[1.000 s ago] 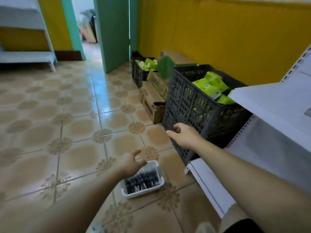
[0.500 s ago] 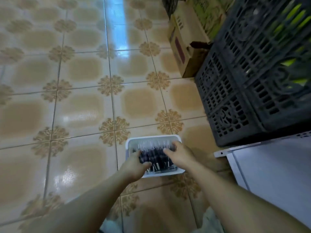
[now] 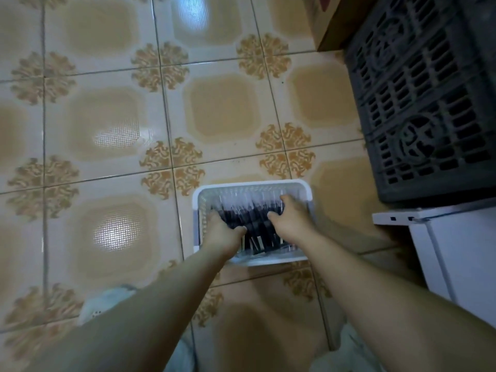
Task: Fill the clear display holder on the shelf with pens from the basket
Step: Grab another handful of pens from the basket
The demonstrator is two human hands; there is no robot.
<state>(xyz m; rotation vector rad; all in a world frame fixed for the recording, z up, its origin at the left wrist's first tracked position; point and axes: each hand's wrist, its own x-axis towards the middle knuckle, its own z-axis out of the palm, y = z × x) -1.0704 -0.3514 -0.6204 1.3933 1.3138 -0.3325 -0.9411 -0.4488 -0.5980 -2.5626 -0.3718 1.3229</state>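
While both arms reach down from the near edge of the view, both hands are inside the basket (image 3: 249, 184). Basket: white, perforated walls, sits flat on the tiled floor (image 3: 107, 116).

Pens (image 3: 249, 210): dark barrels with clear ends, in a loose heap covering the basket bottom, mostly running from near wall to far wall.

Left hand (image 3: 224, 232): in the basket's near-left part. Fingers are curled down into the heap and the thumb is hooked over from the inner side, so it grips a bunch of pens.

Right hand (image 3: 292, 220): in the basket's right half. Fingers stretch across the top of the heap toward the far wall, tips bent down, thumb pointing at the left hand. It touches the pens, but I can't tell whether it has closed round any; too blurred.

The hands are near each other but apart, with pens showing between them.

Black crate (image 3: 429, 103): lattice sides, right of the basket and beyond it, apart from it.

White shelf unit (image 3: 456, 251): right of the basket, nearer than the crate.

Cardboard box (image 3: 326, 25): well beyond the basket, to the right.
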